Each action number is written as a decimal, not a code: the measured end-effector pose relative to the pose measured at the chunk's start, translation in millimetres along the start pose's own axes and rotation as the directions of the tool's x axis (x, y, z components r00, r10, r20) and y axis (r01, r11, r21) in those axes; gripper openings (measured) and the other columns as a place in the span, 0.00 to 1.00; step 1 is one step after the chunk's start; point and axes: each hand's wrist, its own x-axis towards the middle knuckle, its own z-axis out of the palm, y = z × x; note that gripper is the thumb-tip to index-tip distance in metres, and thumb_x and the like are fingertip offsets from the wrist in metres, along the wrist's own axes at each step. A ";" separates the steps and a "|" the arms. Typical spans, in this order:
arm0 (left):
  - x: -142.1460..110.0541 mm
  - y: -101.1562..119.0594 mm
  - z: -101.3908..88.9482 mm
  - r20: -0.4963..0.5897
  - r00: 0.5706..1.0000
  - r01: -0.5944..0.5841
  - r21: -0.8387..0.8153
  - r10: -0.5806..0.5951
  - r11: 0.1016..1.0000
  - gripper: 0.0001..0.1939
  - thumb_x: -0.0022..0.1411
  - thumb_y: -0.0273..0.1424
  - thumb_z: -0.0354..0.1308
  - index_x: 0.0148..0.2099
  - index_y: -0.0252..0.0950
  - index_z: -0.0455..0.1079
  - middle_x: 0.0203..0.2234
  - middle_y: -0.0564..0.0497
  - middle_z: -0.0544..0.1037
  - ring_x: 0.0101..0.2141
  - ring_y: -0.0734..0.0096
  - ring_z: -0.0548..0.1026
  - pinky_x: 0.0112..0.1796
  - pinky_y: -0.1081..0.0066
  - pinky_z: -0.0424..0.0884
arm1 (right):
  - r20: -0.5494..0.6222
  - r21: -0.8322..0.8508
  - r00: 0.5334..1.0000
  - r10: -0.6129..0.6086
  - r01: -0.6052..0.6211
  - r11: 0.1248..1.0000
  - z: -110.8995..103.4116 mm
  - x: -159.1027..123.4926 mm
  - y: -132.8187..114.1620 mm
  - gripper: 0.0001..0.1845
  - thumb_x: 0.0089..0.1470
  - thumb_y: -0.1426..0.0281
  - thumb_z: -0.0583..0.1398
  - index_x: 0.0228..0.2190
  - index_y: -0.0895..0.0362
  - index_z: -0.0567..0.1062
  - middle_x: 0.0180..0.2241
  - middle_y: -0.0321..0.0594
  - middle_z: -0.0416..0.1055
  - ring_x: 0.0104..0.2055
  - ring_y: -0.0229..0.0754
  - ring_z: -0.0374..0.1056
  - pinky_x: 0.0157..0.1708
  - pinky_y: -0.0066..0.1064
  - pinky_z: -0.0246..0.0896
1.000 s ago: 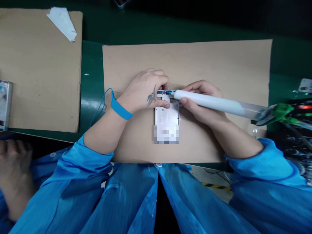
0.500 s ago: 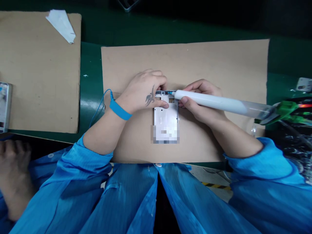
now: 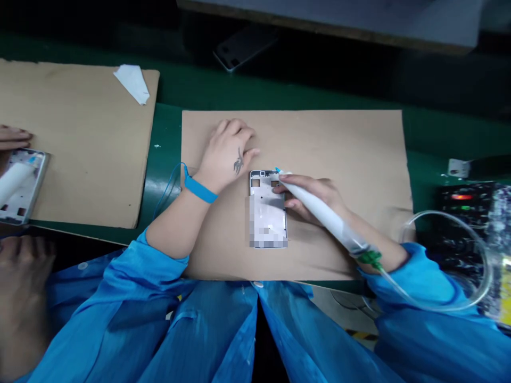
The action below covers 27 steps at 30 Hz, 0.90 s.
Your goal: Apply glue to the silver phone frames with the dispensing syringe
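Mid-sheet on cardboard (image 3: 339, 143), metal phone frame (image 3: 266, 210) lying flat, lower end pixelated. I'm seeing right hand (image 3: 309, 197) gripping white dispensing syringe (image 3: 319, 213), fingers curled together around barrel, blue tip at frame's top edge. Left hand (image 3: 227, 154) resting on cardboard just above frame, fingers spread apart, not touching frame; blue wrist strap (image 3: 200, 190) circling wrist. Clear tube (image 3: 485, 255) running from green fitting (image 3: 369, 259) toward control box (image 3: 463, 213). Far left, co-worker's hand (image 3: 14, 137) lying beside second phone frame (image 3: 24, 183).
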 end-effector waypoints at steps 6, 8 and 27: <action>-2.0 -5.6 -2.3 0.014 0.998 0.059 0.119 -0.062 0.991 0.27 0.79 0.45 0.59 0.69 0.35 0.76 0.69 0.36 0.75 0.70 0.37 0.68 0.71 0.41 0.68 | -0.128 -0.155 0.944 0.304 -0.321 0.934 -18.7 3.7 29.1 0.32 0.72 0.41 0.64 0.64 0.47 0.78 0.49 0.43 0.88 0.55 0.56 0.86 0.61 0.53 0.83; -1.9 -2.4 -4.7 0.028 0.997 0.070 0.129 -0.075 0.989 0.26 0.78 0.43 0.60 0.69 0.34 0.76 0.69 0.36 0.74 0.70 0.38 0.68 0.72 0.41 0.68 | -0.248 -0.248 0.889 0.384 -0.441 0.862 -43.1 6.4 47.0 0.30 0.71 0.43 0.64 0.64 0.47 0.78 0.55 0.45 0.86 0.60 0.59 0.83 0.67 0.58 0.77; -4.8 6.6 -5.6 0.064 0.994 0.075 0.178 -0.088 0.981 0.27 0.78 0.41 0.63 0.70 0.29 0.75 0.72 0.33 0.74 0.72 0.34 0.67 0.71 0.42 0.68 | -0.714 -0.248 0.151 0.683 -0.968 -0.045 -156.1 42.0 107.4 0.37 0.72 0.64 0.63 0.76 0.61 0.65 0.67 0.73 0.74 0.68 0.68 0.74 0.60 0.52 0.67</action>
